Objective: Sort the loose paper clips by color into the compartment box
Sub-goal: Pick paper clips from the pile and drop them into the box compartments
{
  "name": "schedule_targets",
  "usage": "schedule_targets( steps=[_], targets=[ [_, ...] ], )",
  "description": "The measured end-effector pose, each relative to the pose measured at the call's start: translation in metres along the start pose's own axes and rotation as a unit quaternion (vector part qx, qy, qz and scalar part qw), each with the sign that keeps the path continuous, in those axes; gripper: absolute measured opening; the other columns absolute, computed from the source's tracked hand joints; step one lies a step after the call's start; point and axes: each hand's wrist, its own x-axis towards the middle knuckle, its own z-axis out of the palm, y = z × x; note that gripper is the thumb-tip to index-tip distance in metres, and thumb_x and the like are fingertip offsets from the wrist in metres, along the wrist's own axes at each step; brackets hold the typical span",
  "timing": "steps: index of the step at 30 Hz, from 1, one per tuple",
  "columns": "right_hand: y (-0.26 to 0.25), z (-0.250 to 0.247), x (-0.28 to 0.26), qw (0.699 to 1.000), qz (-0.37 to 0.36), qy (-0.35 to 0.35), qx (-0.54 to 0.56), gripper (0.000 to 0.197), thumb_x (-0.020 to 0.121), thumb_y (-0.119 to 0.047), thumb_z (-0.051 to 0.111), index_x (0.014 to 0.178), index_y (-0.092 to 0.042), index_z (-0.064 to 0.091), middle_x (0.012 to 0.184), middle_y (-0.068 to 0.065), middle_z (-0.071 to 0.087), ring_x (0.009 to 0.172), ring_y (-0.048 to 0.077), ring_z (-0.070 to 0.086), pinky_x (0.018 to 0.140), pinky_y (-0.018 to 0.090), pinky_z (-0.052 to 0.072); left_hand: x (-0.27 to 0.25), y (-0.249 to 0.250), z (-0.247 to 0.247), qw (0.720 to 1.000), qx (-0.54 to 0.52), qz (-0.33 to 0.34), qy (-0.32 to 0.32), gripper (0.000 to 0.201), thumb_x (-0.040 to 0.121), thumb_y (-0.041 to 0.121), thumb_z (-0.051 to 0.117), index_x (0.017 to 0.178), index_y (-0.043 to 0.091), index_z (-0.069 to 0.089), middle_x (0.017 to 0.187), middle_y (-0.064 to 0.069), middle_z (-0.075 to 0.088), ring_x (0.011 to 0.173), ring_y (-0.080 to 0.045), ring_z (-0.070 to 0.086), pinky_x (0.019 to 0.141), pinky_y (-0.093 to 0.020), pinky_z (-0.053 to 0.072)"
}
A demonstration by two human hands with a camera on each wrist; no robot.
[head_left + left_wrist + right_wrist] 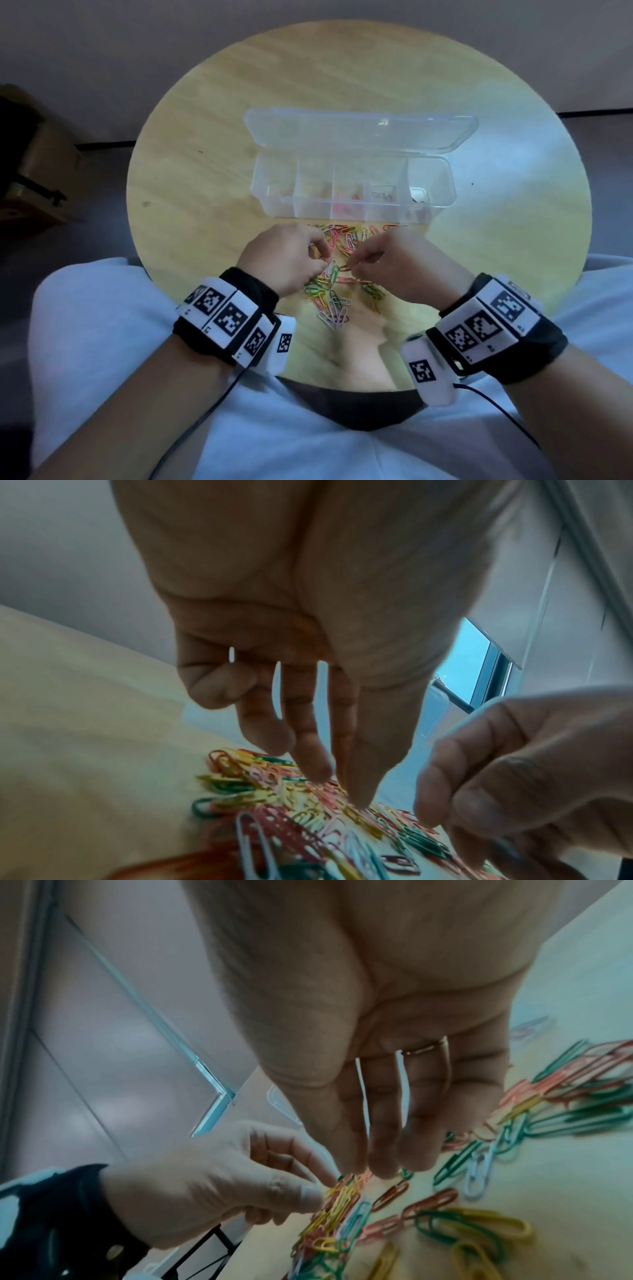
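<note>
Both hands work the paper clips (337, 274) piled near the surface's (205, 164) front edge, below the compartment box (352, 185). Left hand (291, 260) pinches narrowly at clips; right hand's (394, 263) grip I cannot tell. Tangled clips risk lifting mixed colours together.

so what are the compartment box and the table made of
The compartment box looks like clear, glossy plastic: the table and clips show through its walls and open lid. The table looks like pale wood or wood-look laminate, with visible grain and a smooth sheen.

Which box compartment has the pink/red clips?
The middle compartment of the clear box: pink-red clips inside; the two left of it look empty.
</note>
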Motion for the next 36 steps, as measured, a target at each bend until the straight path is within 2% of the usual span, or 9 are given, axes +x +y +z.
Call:
schedule_targets(
  steps=[5,11,16,19,24,27,29,33,36],
  targets=[
    [-0.004,0.007,0.004,0.999,0.012,0.001,-0.05,0.009,0.078,-0.023,0.075,0.086,-0.026,0.078,0.079,-0.005,0.072,0.073,0.012,0.063,0.062,0.023,0.046,0.002,-0.002,0.006,1.0,0.009,0.009,-0.003,0.011,0.084,0.034,0.068,0.095,0.037,0.068,0.081,0.013,0.066,0.078,-0.012,0.061,0.069,-0.03,0.051],
    [-0.001,0.016,0.004,0.998,0.018,-0.007,-0.056,0.007,0.078,-0.026,0.076,0.085,-0.028,0.076,0.075,-0.01,0.07,0.07,0.009,0.064,0.06,0.021,0.05,0.005,0.001,0.009,0.999,0.036,0.008,0.007,0.019,0.085,0.035,0.066,0.104,0.037,0.067,0.092,0.01,0.067,0.089,-0.017,0.062,0.074,-0.031,0.05],
    [0.001,0.015,0.003,0.995,0.028,-0.004,-0.092,0.004,0.076,-0.03,0.076,0.075,-0.026,0.077,0.064,-0.008,0.07,0.059,0.007,0.064,0.056,0.024,0.053,0.004,0.003,0.009,0.998,0.055,0.006,0.004,0.012,0.085,0.034,0.066,0.097,0.037,0.069,0.086,0.014,0.055,0.085,-0.016,0.058,0.068,-0.027,0.043],
    [0.001,0.014,0.002,0.989,0.03,0.001,-0.146,0.011,0.074,-0.034,0.076,0.073,-0.024,0.075,0.064,-0.008,0.066,0.059,0.008,0.058,0.051,0.022,0.042,0.006,0.005,0.01,0.998,0.056,-0.009,0.006,0.008,0.083,0.033,0.067,0.09,0.035,0.07,0.086,0.011,0.064,0.084,-0.018,0.062,0.066,-0.027,0.045],
    [0.003,0.019,0.001,0.979,0.038,0.018,-0.201,0.021,0.076,-0.04,0.068,0.074,-0.018,0.069,0.073,-0.002,0.067,0.069,0.019,0.063,0.054,0.025,0.046,0.007,0.007,0.013,0.999,0.048,-0.011,0.003,0.005,0.082,0.03,0.067,0.083,0.029,0.071,0.084,0.01,0.069,0.074,-0.016,0.065,0.069,-0.029,0.053],
    [0.002,0.023,0.0,0.976,0.035,0.029,-0.214,0.023,0.075,-0.04,0.065,0.074,-0.017,0.067,0.071,-0.002,0.066,0.07,0.022,0.065,0.059,0.029,0.052,0.007,0.005,0.011,1.0,0.006,-0.006,0.021,0.007,0.08,0.023,0.066,0.078,0.026,0.072,0.077,0.011,0.068,0.076,-0.013,0.065,0.066,-0.027,0.051],
    [0.002,0.023,-0.001,0.975,0.036,0.034,-0.219,0.023,0.075,-0.041,0.064,0.075,-0.018,0.066,0.071,-0.002,0.065,0.069,0.022,0.064,0.061,0.03,0.053,0.005,0.004,0.006,0.997,-0.067,-0.009,0.038,0.008,0.079,0.018,0.068,0.076,0.023,0.073,0.072,0.01,0.068,0.071,-0.01,0.067,0.065,-0.027,0.054],
    [0.002,0.023,-0.004,0.973,0.027,0.038,-0.227,0.024,0.075,-0.04,0.064,0.076,-0.016,0.067,0.073,0.0,0.066,0.071,0.023,0.064,0.058,0.03,0.051,0.002,0.0,-0.003,0.99,-0.121,-0.011,0.071,0.006,0.078,0.016,0.073,0.076,0.021,0.075,0.074,0.011,0.069,0.072,-0.005,0.065,0.069,-0.022,0.052],
    [0.003,0.018,-0.004,0.973,0.034,0.043,-0.223,0.026,0.075,-0.041,0.066,0.077,-0.015,0.068,0.075,0.002,0.067,0.074,0.024,0.065,0.057,0.03,0.05,0.002,-0.002,-0.003,0.987,-0.141,-0.009,0.072,0.007,0.078,0.014,0.074,0.077,0.02,0.075,0.071,0.011,0.068,0.068,-0.001,0.063,0.061,-0.012,0.047]
  ],
)
